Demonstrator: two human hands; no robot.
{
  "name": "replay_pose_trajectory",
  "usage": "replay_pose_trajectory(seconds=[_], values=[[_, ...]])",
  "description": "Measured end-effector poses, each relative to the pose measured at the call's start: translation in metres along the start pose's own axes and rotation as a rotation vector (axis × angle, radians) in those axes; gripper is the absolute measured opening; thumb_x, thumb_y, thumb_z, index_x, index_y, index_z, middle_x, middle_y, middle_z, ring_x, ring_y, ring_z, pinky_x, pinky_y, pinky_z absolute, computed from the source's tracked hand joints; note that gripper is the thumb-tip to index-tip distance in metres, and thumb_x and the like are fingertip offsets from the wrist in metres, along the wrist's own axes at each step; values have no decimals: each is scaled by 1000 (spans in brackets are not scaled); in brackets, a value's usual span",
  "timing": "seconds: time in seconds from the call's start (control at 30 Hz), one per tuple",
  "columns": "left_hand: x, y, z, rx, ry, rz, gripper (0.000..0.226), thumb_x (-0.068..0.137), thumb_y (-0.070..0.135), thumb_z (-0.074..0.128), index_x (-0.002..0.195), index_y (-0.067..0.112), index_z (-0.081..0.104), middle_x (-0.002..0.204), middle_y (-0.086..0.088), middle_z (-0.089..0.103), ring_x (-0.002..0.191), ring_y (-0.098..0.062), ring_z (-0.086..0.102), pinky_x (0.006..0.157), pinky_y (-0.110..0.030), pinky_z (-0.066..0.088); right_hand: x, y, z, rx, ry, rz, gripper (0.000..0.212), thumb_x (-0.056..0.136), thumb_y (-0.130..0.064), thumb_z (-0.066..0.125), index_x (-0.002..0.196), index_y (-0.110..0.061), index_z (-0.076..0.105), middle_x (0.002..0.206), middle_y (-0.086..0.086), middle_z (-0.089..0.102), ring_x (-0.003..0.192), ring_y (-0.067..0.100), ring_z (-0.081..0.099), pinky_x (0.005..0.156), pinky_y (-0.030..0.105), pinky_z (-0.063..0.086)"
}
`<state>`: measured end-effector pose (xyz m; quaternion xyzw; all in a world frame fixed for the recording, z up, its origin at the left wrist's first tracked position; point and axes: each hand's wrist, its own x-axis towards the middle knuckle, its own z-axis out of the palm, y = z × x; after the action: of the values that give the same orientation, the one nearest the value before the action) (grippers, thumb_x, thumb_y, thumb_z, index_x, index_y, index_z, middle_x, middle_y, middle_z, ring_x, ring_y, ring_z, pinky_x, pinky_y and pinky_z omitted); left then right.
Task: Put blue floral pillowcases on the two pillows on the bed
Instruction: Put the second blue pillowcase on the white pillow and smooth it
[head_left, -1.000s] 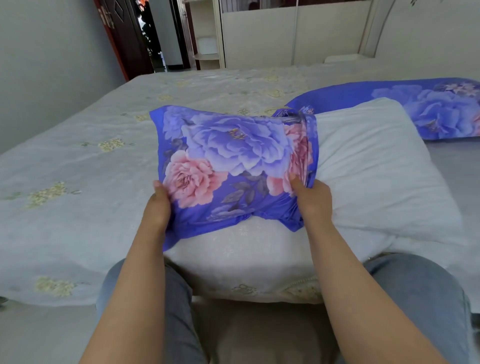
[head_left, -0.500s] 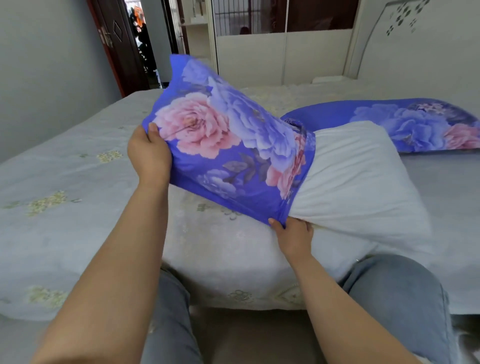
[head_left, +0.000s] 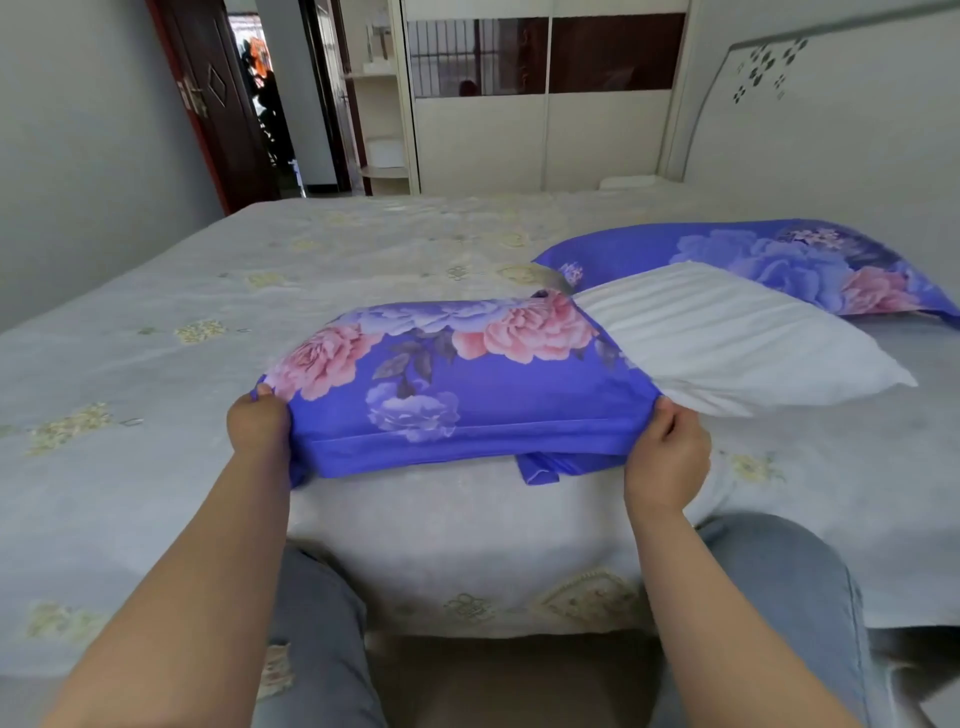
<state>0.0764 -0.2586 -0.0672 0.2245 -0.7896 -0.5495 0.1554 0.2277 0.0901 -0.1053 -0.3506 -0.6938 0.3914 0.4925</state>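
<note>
While the half-covered white pillow (head_left: 727, 343) lies on the bed (head_left: 156, 322), the blue floral pillowcase (head_left: 467, 384) is gripped at its near edge. Its left corner is pinched by the left hand (head_left: 258, 425), its right corner by the right hand (head_left: 667, 457). A second, covered pillow (head_left: 753, 260) lies just behind.

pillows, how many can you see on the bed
2: a white pillow half inside the pillowcase both hands grip, and a covered pillow behind it, at right.

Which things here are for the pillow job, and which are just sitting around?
For the job:
- blue floral pillowcase, gripped at its corners by the left hand and right hand
- white pillow, half covered
- finished pillow behind it

Just there:
- bedspread
- wardrobe
- door
</note>
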Motion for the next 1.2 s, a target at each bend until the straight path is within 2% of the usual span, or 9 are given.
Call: replay_pose_trajectory(seconds=[0.27, 0.37, 0.5, 0.63, 0.77, 0.93, 1.07, 1.13, 1.2], values=[[-3, -6, -3, 18, 88, 96, 39, 100, 24, 36, 113, -7, 57, 116, -30, 58, 109, -43, 52, 93, -39, 40, -7, -42, 8, -122, -33, -252, 37, 95, -36, 40, 86, -6, 59, 75, 18, 64, 72, 39, 55, 74, 41, 38], [0, 0, -2, -86, 173, 76, 37, 101, 24, 37, 116, -3, 57, 118, -25, 59, 111, -39, 54, 94, -37, 40, 31, -45, 0, -43, -22, -55, 30, 99, -31, 40, 98, -9, 59, 90, 17, 67, 84, 38, 58, 80, 41, 42], [2, 5, 0, -23, 51, 5, 42, 101, 25, 35, 121, -7, 52, 124, -26, 55, 116, -40, 51, 97, -37, 38, 46, -39, -5, -24, -134, 140, 32, 100, -30, 37, 102, -7, 60, 102, 13, 66, 95, 33, 58, 92, 42, 42], [-2, 5, -9, 232, 75, -60, 48, 94, 27, 52, 130, -2, 42, 138, -25, 38, 127, -41, 38, 104, -44, 34, 44, -40, -8, -145, -93, 46, 27, 96, -31, 40, 96, -13, 60, 98, 9, 64, 95, 34, 57, 88, 43, 42], [-28, 39, -8, 247, 240, 421, 40, 87, 14, 55, 126, 7, 48, 135, -19, 43, 122, -39, 42, 99, -45, 35, 45, -71, 2, -339, -137, -182, 44, 94, -47, 41, 109, -11, 61, 109, 12, 63, 106, 35, 54, 86, 43, 38], [-62, 77, 34, 465, -45, 909, 37, 93, 30, 51, 123, 9, 57, 122, -18, 60, 115, -36, 51, 99, -41, 36, 72, -109, 30, -484, -504, -82, 62, 95, -55, 33, 121, -2, 51, 121, 17, 59, 114, 35, 54, 90, 39, 39], [-95, 100, 83, 720, -312, 965, 53, 96, 48, 34, 142, 20, 36, 150, -6, 35, 138, -26, 29, 112, -46, 18, 89, -115, 40, -464, -851, -24, 55, 91, -52, 46, 87, 0, 63, 76, 18, 60, 77, 33, 59, 69, 31, 43], [-108, 113, 106, 830, -449, 939, 58, 97, 54, 25, 148, 28, 20, 158, 5, 14, 146, -20, 8, 114, -54, 5, 96, -107, 37, -458, -811, -72, 43, 88, -47, 50, 67, -9, 56, 74, 15, 61, 74, 33, 60, 66, 30, 43], [-109, 119, 121, 904, -522, 882, 62, 94, 61, 18, 149, 33, 12, 159, 10, 5, 146, -20, 1, 112, -60, -1, 108, -88, 25, -391, -560, -62, 27, 85, -36, 50, 75, -13, 59, 85, 13, 65, 88, 34, 63, 72, 32, 44]])
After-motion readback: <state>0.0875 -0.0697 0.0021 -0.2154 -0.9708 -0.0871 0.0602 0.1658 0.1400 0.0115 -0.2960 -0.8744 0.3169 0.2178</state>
